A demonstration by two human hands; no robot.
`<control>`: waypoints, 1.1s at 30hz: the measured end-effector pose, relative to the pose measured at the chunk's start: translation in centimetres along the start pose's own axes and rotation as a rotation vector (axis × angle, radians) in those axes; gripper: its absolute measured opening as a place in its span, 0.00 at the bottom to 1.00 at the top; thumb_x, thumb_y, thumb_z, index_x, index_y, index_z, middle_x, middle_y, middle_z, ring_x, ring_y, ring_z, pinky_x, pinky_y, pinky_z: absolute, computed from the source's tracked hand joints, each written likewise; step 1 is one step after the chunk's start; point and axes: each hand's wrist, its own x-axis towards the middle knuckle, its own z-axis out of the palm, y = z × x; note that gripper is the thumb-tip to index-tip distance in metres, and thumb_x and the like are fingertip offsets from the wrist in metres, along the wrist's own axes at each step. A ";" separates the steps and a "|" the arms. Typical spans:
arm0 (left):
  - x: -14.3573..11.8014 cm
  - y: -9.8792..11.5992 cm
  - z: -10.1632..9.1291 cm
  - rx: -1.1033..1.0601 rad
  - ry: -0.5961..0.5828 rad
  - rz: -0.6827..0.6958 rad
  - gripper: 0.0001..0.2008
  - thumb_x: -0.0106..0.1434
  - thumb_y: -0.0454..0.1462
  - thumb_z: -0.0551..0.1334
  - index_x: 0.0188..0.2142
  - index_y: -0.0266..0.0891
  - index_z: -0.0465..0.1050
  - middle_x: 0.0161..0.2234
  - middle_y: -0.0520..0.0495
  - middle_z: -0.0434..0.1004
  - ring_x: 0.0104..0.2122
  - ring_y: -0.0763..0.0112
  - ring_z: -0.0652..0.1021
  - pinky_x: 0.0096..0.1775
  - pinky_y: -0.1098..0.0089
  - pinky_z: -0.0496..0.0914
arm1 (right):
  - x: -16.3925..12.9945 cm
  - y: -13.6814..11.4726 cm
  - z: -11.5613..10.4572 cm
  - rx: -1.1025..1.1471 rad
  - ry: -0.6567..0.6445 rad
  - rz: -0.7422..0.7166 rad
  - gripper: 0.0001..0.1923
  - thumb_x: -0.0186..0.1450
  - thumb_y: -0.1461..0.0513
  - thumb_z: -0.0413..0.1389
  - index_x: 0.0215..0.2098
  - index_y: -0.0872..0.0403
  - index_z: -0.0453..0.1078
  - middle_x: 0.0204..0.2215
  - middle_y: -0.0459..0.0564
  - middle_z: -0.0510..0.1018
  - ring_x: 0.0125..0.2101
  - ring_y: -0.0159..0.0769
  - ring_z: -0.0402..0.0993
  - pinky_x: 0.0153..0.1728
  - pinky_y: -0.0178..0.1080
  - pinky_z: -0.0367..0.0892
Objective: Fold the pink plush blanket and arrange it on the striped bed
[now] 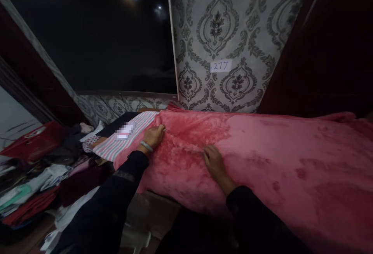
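Note:
A plush pink blanket (262,141) is spread over a long surface against the wall, with darker red patches where its pile lies differently. At its left part, my left hand (154,135) is closed on the blanket close to the left edge, a band around the wrist. My right hand (214,160) rests lower and to the right, its fingers curled and pinching a small ridge of the same blanket. A striped cloth (136,125) in pink, white and grey shows from under the blanket's left side, touching it.
A large dark television (99,36) hangs above the surface. Patterned wallpaper (217,24) carries a paper label (220,65) reading 277. Heaped clothes (52,180) and a red bag (32,141) lie at the left. A white plastic stool (135,238) stands low in front.

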 end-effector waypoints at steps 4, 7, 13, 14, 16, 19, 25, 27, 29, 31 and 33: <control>-0.7 -0.2 -1.3 0.150 -0.005 0.059 0.13 0.72 0.40 0.51 0.41 0.38 0.73 0.34 0.40 0.79 0.37 0.60 0.80 0.39 0.66 0.67 | 0.0 -0.6 0.1 -0.025 0.047 -0.039 0.13 0.69 0.69 0.49 0.38 0.52 0.75 0.34 0.51 0.76 0.37 0.41 0.69 0.43 0.43 0.67; -1.2 0.4 -1.0 0.184 -0.107 0.009 0.14 0.72 0.40 0.51 0.39 0.37 0.74 0.33 0.40 0.79 0.35 0.60 0.79 0.38 0.64 0.68 | 0.2 -0.7 0.3 -0.042 0.001 -0.035 0.13 0.68 0.70 0.50 0.37 0.52 0.75 0.33 0.51 0.75 0.37 0.42 0.69 0.42 0.44 0.67; -3.1 8.3 1.7 0.042 0.063 0.407 0.16 0.72 0.42 0.53 0.49 0.37 0.74 0.46 0.37 0.79 0.48 0.53 0.76 0.51 0.54 0.69 | 0.8 -0.5 0.5 -0.059 -0.025 0.012 0.12 0.69 0.69 0.51 0.36 0.52 0.75 0.33 0.51 0.75 0.38 0.42 0.68 0.43 0.44 0.67; -3.5 10.1 2.5 0.008 0.074 0.495 0.17 0.71 0.42 0.55 0.53 0.37 0.73 0.49 0.37 0.78 0.50 0.52 0.75 0.53 0.53 0.68 | 0.9 -0.4 0.5 -0.064 -0.028 0.019 0.12 0.69 0.69 0.51 0.35 0.52 0.75 0.33 0.51 0.75 0.37 0.41 0.68 0.43 0.44 0.67; -4.2 13.0 4.1 -0.032 0.083 0.571 0.18 0.71 0.40 0.56 0.56 0.36 0.71 0.52 0.37 0.77 0.52 0.53 0.75 0.56 0.53 0.66 | 1.1 -0.3 0.3 -0.071 -0.034 0.033 0.14 0.70 0.69 0.49 0.33 0.52 0.74 0.31 0.51 0.75 0.36 0.41 0.68 0.41 0.43 0.67; -4.2 15.1 6.3 -0.036 0.065 0.457 0.16 0.70 0.35 0.54 0.53 0.35 0.73 0.46 0.36 0.79 0.45 0.55 0.77 0.47 0.56 0.70 | 1.0 -0.4 -0.3 -0.065 -0.064 0.019 0.14 0.70 0.69 0.49 0.33 0.52 0.74 0.31 0.50 0.76 0.35 0.39 0.69 0.40 0.42 0.68; -2.7 13.3 7.8 -0.148 0.091 0.335 0.13 0.68 0.32 0.52 0.36 0.40 0.76 0.34 0.41 0.77 0.36 0.58 0.76 0.38 0.61 0.70 | -0.1 2.6 -6.3 -0.069 -0.138 -0.033 0.13 0.68 0.65 0.55 0.50 0.50 0.76 0.47 0.51 0.79 0.49 0.41 0.72 0.54 0.46 0.67; -2.3 12.8 7.6 -0.250 0.154 0.324 0.12 0.67 0.33 0.53 0.36 0.40 0.75 0.33 0.42 0.76 0.36 0.60 0.76 0.39 0.62 0.70 | -0.9 5.3 -10.4 -0.141 -0.096 0.054 0.15 0.68 0.64 0.55 0.50 0.50 0.76 0.48 0.54 0.79 0.51 0.44 0.71 0.56 0.50 0.67; -2.0 12.6 7.1 -0.337 0.199 0.306 0.11 0.68 0.34 0.53 0.35 0.41 0.74 0.32 0.44 0.74 0.36 0.61 0.75 0.39 0.63 0.70 | -1.9 8.1 -14.8 -0.202 -0.043 0.138 0.14 0.68 0.62 0.54 0.49 0.52 0.77 0.48 0.57 0.79 0.51 0.47 0.72 0.55 0.54 0.67; -1.7 12.7 6.5 -0.387 0.242 0.279 0.11 0.68 0.35 0.53 0.34 0.41 0.73 0.31 0.46 0.71 0.35 0.61 0.74 0.38 0.63 0.70 | -3.1 10.4 -18.7 -0.240 -0.013 0.192 0.15 0.68 0.59 0.54 0.49 0.53 0.77 0.48 0.59 0.79 0.51 0.50 0.73 0.54 0.55 0.68; -1.2 12.9 5.6 -0.405 0.281 0.267 0.11 0.68 0.35 0.52 0.32 0.42 0.71 0.30 0.47 0.69 0.34 0.62 0.73 0.37 0.64 0.69 | -4.2 11.8 -21.5 -0.261 -0.015 0.219 0.18 0.67 0.54 0.57 0.51 0.53 0.77 0.49 0.59 0.79 0.51 0.51 0.73 0.54 0.55 0.69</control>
